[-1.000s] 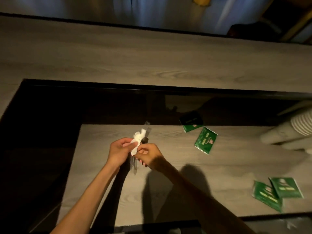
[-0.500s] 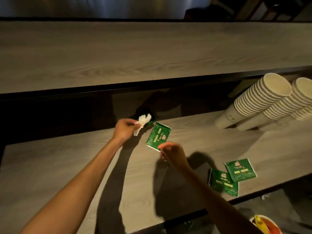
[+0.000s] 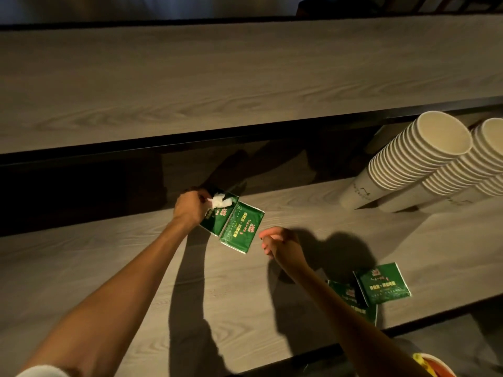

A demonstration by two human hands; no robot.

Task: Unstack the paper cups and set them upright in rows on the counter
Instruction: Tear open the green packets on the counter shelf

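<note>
Grey wood-grain laminate covers a long lower counter [image 3: 136, 268], seen from above in dim, warm light. A higher shelf of the same wood-grain laminate [image 3: 217, 77] runs across the upper part of the view, with a dark recess between the two.

At the far right of the lower counter, two tall stacks of cream paper cups lie tilted on their sides, open mouths facing up and toward the viewer. The nearer-left stack [image 3: 408, 161] and the second stack [image 3: 479, 170] lie side by side and touch. No cup stands alone on the counter.

The person's left hand [image 3: 190, 208] reaches to the middle of the counter, fingers curled, pinching a small crumpled white scrap of paper [image 3: 220, 201]. Just under that hand lie two flat green foil sachets with printed lettering, one sachet [image 3: 217, 217] partly beneath the scrap and the other sachet [image 3: 242, 227] overlapping its right edge.

The right hand [image 3: 280, 243] hovers just right of these sachets, fingers loosely curled toward the thumb; whether it holds anything cannot be told.

Nearer the front edge, on the right, two more green sachets overlap: one [image 3: 383, 285] lies on top of the other [image 3: 351, 297], which the right forearm partly hides.

At the bottom right corner, the rim of a round red-orange container [image 3: 441, 365] peeks in.
</note>
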